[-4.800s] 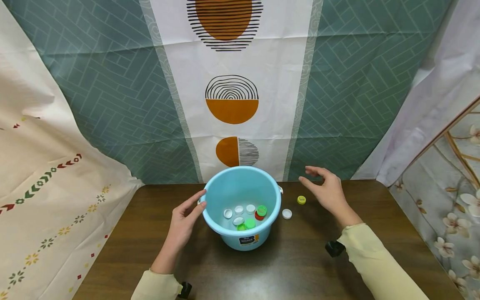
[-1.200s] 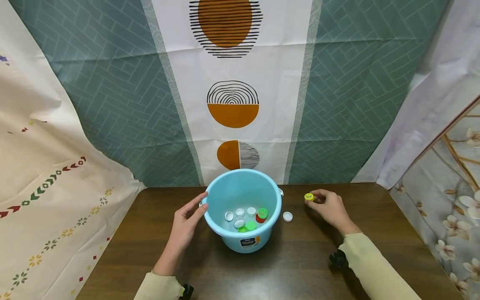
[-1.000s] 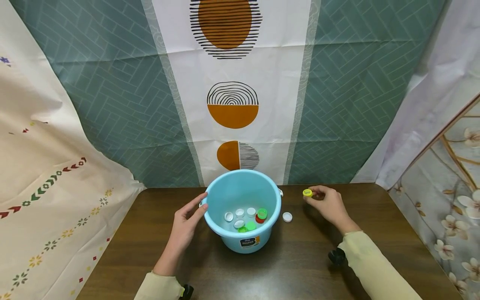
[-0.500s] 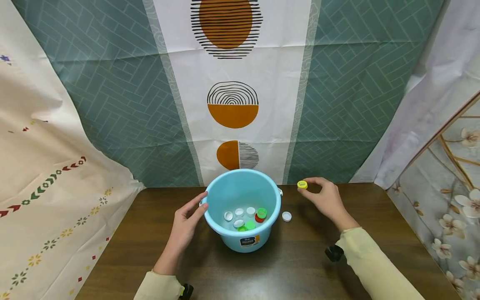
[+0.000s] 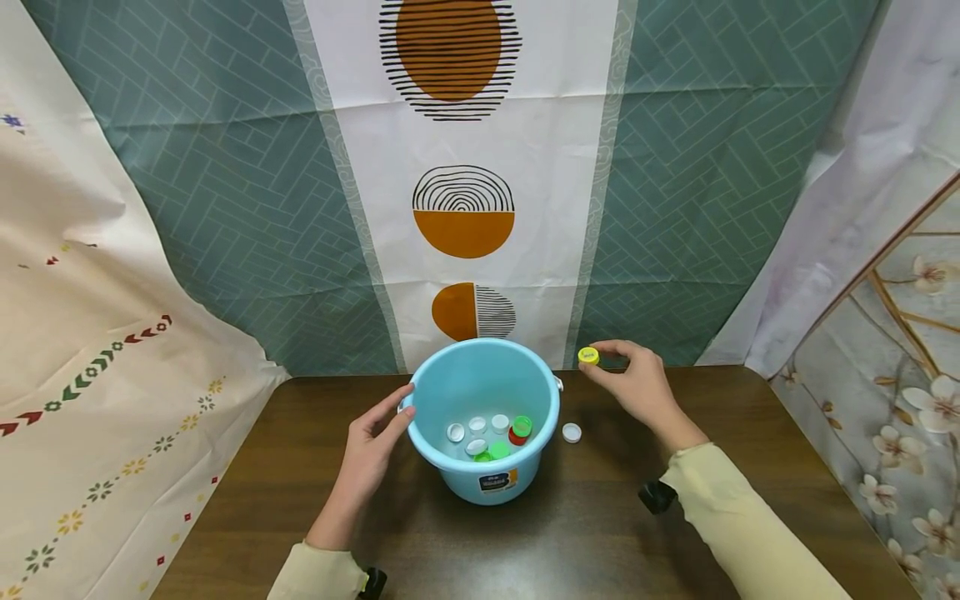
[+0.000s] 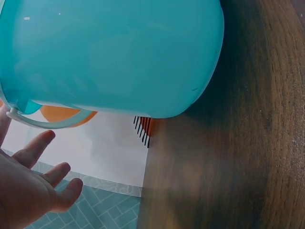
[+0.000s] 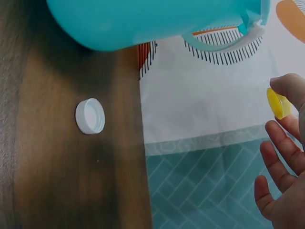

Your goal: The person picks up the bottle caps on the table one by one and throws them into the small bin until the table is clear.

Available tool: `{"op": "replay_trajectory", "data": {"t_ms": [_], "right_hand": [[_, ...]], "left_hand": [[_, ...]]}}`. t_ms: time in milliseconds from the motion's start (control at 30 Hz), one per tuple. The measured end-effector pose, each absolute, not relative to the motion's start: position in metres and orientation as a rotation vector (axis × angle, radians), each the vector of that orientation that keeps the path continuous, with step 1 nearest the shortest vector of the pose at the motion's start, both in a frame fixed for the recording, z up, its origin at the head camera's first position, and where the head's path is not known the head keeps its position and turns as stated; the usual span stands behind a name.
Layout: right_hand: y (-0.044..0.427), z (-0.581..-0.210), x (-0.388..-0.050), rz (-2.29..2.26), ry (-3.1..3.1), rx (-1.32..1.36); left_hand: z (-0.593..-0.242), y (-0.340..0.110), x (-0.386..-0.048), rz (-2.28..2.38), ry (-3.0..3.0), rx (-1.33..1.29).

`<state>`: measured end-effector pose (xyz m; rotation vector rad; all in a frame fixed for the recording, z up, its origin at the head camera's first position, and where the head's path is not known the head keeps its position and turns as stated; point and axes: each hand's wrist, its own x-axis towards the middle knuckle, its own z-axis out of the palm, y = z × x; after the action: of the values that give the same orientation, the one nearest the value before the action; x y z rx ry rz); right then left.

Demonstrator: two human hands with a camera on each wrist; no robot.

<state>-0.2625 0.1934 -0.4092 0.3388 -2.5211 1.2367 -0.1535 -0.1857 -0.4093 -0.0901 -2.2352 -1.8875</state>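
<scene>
A light-blue plastic bucket [image 5: 486, 487] stands on the brown table, with several white, green and red bottle caps at its bottom. At its left rim, my left hand [image 5: 367, 442] holds on with thumb and index finger; in the left wrist view the other fingers of the left hand [image 6: 35, 186] are spread below the handle, off the bucket. My right hand [image 5: 637, 387] pinches a yellow bottle cap [image 5: 588, 356] between thumb and index finger, raised to the right of the bucket's rim. The right wrist view shows the yellow cap [image 7: 279, 103] at the fingertips, the other fingers loose.
One white bottle cap [image 5: 572, 432] lies on the table [image 5: 600, 533], just right of the bucket. Behind the table's back edge hangs a patterned cloth [image 5: 300, 250]. More cloth hangs at the left and right sides. The bucket's white handle [image 7: 228, 45] hangs down its side.
My right hand has taken the yellow cap from the table, lifted it and carried it left towards the bucket. The left hand has stayed at the rim.
</scene>
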Motion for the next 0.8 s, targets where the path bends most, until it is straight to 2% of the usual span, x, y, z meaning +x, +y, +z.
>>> {"op": "replay_trajectory", "data": {"t_ms": [800], "right_hand": [[0.145,-0.372,-0.253,1.371,-2.492,0.479]], "left_hand": [[-0.405,-0.184,-0.15,-1.874,-2.248,-0.097]]}}
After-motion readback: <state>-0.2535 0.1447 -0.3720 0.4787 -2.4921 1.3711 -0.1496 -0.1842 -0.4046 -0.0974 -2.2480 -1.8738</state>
